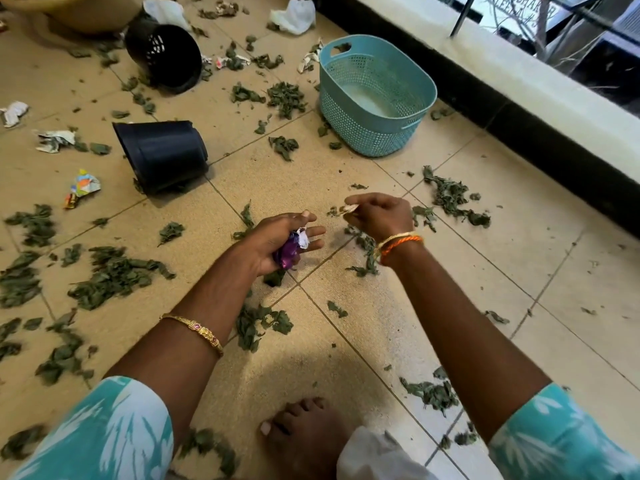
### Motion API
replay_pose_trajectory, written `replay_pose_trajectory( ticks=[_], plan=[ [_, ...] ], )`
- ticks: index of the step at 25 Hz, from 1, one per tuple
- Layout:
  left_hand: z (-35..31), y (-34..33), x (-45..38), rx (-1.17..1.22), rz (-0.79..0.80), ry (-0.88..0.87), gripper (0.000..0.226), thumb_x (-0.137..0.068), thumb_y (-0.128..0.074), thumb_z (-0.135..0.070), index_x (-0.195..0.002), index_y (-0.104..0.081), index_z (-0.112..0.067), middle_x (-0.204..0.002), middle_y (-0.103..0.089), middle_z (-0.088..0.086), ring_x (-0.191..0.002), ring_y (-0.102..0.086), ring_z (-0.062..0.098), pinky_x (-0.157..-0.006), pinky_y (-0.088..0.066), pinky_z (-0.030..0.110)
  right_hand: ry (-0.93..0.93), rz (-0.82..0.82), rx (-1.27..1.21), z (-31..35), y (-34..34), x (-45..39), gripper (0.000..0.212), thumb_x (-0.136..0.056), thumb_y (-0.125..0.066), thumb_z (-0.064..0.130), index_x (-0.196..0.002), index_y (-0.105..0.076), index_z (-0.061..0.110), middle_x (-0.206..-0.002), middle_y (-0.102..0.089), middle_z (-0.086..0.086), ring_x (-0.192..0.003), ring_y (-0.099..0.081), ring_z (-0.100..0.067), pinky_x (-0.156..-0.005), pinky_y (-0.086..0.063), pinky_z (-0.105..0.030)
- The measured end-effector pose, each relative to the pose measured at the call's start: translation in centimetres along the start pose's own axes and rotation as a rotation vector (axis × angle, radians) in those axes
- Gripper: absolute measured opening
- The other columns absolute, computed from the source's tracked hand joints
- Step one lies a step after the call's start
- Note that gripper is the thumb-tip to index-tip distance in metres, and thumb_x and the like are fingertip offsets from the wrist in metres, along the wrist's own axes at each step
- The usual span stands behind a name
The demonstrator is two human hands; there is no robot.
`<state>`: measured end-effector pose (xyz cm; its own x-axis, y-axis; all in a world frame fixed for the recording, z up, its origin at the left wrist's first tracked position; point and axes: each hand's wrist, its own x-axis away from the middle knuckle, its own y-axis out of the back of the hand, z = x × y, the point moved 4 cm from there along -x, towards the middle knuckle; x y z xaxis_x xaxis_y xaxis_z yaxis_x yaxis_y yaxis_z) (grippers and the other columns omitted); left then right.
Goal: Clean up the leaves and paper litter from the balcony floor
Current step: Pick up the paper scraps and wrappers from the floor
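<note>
Head view: left hand (277, 242) curled round a crumpled purple and white wrapper (292, 249); right hand (377, 213) pinching a small pale paper scrap (347, 209). Dry green leaves (114, 275) and crumpled paper litter (55, 140) strewn over the beige tiled balcony floor (381, 323), round a teal perforated plastic basket (375, 95) and two tipped black plastic pots (162, 154).

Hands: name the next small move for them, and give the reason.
Probably carry both hands to the teal basket and drop what they hold. The left hand grips a crumpled purple wrapper, the right hand pinches a small pale scrap, so neither can easily pick up more. The basket looks empty and stands just ahead.
</note>
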<state>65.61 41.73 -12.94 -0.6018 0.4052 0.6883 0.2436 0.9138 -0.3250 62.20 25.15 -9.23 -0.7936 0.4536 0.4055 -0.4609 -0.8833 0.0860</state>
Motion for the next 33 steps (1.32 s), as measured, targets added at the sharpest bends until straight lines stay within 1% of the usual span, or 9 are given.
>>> replay_pose_trajectory(
  ticks=[3, 6, 8, 11, 16, 19, 23, 29, 33],
  plan=[
    [-0.4, -0.7, 0.6, 0.001, 0.051, 0.020, 0.023, -0.097, -0.051, -0.031, -0.101, -0.063, -0.012, -0.084, -0.071, 0.008, -0.060, -0.066, 0.013, -0.035, -0.035, 0.013, 0.207, 0.087, 0.423, -0.9, -3.4, 0.8, 0.015, -0.085, -0.059, 0.018, -0.087, -0.073, 0.015, -0.081, -0.070, 0.000, -0.074, -0.066, -0.016, -0.069, -0.056, -0.034],
    [-0.7, 1.1, 1.7, -0.056, 0.004, 0.043, 0.022, -0.095, -0.056, -0.030, -0.091, -0.063, -0.010, -0.070, -0.062, 0.005, -0.053, -0.051, 0.010, -0.035, -0.037, 0.014, 0.364, 0.124, 0.444, -1.4, -6.0, 1.8, 0.015, -0.079, -0.063, 0.007, -0.089, -0.064, 0.018, -0.081, -0.070, -0.005, -0.070, -0.069, -0.023, -0.064, -0.058, -0.043],
    [-0.7, 3.2, 3.1, -0.045, -0.050, 0.043, 0.016, -0.095, -0.056, -0.023, -0.092, -0.061, -0.008, -0.064, -0.063, 0.005, -0.046, -0.056, 0.010, -0.034, -0.039, 0.015, 0.414, 0.206, 0.429, -1.8, -8.1, 2.7, 0.023, -0.078, -0.064, 0.001, -0.090, -0.053, 0.017, -0.076, -0.069, -0.004, -0.067, -0.068, -0.020, -0.060, -0.058, -0.037],
    [-0.3, 7.0, 5.5, -0.004, -0.207, -0.009, 0.008, -0.095, -0.056, -0.015, -0.092, -0.062, -0.009, -0.055, -0.063, 0.001, -0.039, -0.057, 0.009, -0.034, -0.039, 0.014, 0.485, 0.333, 0.536, -2.1, -11.8, 3.4, 0.022, -0.080, -0.058, -0.002, -0.077, -0.060, 0.020, -0.073, -0.066, 0.011, -0.072, -0.065, -0.011, -0.068, -0.053, -0.028],
    [1.5, 14.5, 10.2, 0.117, -0.594, -0.086, 0.018, -0.089, -0.065, -0.024, -0.079, -0.060, -0.010, -0.039, -0.053, -0.002, -0.026, -0.042, 0.008, -0.031, -0.031, 0.011, 0.590, 0.350, 0.502, -1.8, -19.3, 6.4, 0.016, -0.082, -0.055, 0.002, -0.079, -0.067, 0.012, -0.080, -0.066, 0.002, -0.073, -0.059, -0.012, -0.069, -0.048, -0.020],
    [2.0, 19.5, 13.3, 0.254, -0.801, -0.134, 0.018, -0.088, -0.061, -0.017, -0.072, -0.062, -0.009, -0.040, -0.054, 0.000, -0.024, -0.040, 0.009, -0.031, -0.028, 0.011, 0.778, 0.519, 0.606, -2.0, -25.5, 7.4, 0.014, -0.080, -0.056, 0.002, -0.084, -0.067, 0.008, -0.086, -0.065, -0.005, -0.079, -0.059, -0.017, -0.075, -0.047, -0.023],
    [2.6, 25.0, 17.0, 0.428, -0.912, -0.228, 0.040, -0.089, -0.055, -0.013, -0.051, -0.067, -0.013, -0.045, -0.055, 0.000, -0.039, -0.044, 0.014, -0.032, -0.031, 0.014, 0.981, 0.684, 0.982, -2.3, -36.3, 5.7, 0.037, -0.084, -0.052, 0.006, -0.120, -0.057, 0.011, -0.132, -0.042, -0.018, -0.117, -0.045, -0.037, -0.100, -0.036, -0.033],
    [5.1, 29.4, 17.9, 0.533, -0.914, -0.240, 0.020, -0.091, -0.045, -0.006, -0.082, -0.063, -0.010, -0.069, -0.059, 0.003, -0.050, -0.050, 0.012, -0.036, -0.034, 0.015, 0.883, 0.792, 1.402, -4.4, -45.4, 1.2, 0.051, -0.095, -0.041, 0.015, -0.144, -0.030, 0.024, -0.157, 0.003, -0.014, -0.141, -0.005, -0.042, -0.112, -0.024, -0.047],
    [6.0, 30.6, 18.6, 0.587, -0.919, -0.257, 0.019, -0.094, -0.046, -0.008, -0.093, -0.065, -0.011, -0.083, -0.067, 0.002, -0.064, -0.057, 0.015, -0.036, -0.037, 0.015, 1.008, 0.674, 1.324, -5.5, -46.8, -0.8, 0.036, -0.095, -0.043, 0.011, -0.130, -0.052, 0.005, -0.149, -0.027, -0.019, -0.133, -0.031, -0.040, -0.107, -0.034, -0.040]
  ],
)
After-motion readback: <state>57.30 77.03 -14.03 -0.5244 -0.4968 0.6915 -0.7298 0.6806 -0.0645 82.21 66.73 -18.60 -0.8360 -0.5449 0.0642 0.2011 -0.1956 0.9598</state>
